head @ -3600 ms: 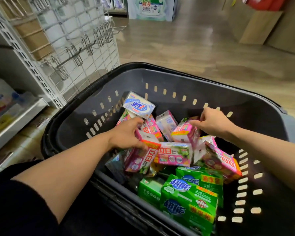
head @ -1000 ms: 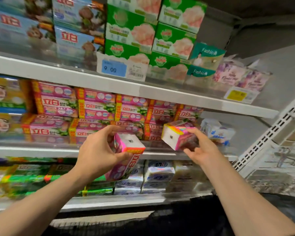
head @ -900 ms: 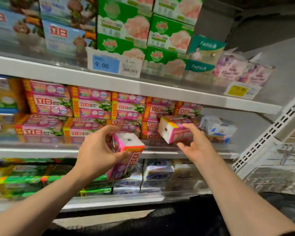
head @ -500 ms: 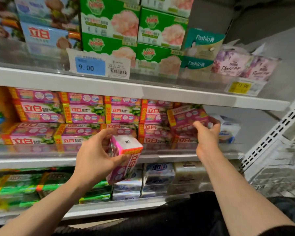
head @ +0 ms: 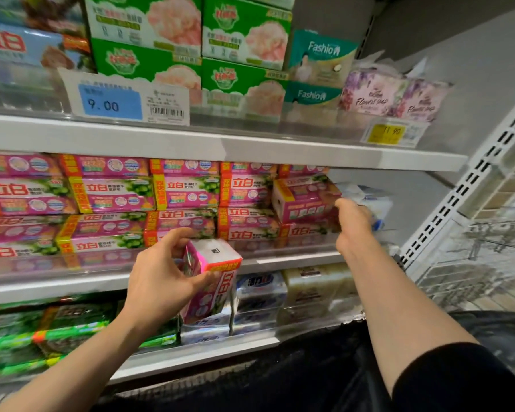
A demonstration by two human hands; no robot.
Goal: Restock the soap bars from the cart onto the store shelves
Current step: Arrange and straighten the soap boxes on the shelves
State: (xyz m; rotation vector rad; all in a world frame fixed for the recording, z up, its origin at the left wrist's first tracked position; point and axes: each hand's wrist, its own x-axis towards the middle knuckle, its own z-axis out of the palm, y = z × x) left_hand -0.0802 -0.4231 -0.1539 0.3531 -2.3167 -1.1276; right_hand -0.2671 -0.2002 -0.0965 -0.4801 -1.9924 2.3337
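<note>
Left hand gripping a pink soap pack end-up below the middle shelf, probably waiting its turn. To its right, right hand reaching into the shelf, touching the end pack atop the rightmost pink stack; can't tell whether fingers clasp it or merely nudge it, likely squaring it with the row. Readable: "立白" on pink packs, blue tag "9.00" above, "Fashio" on teal boxes, "Flowers soap" on purple packs, yellow tag roughly "11.90".
</note>
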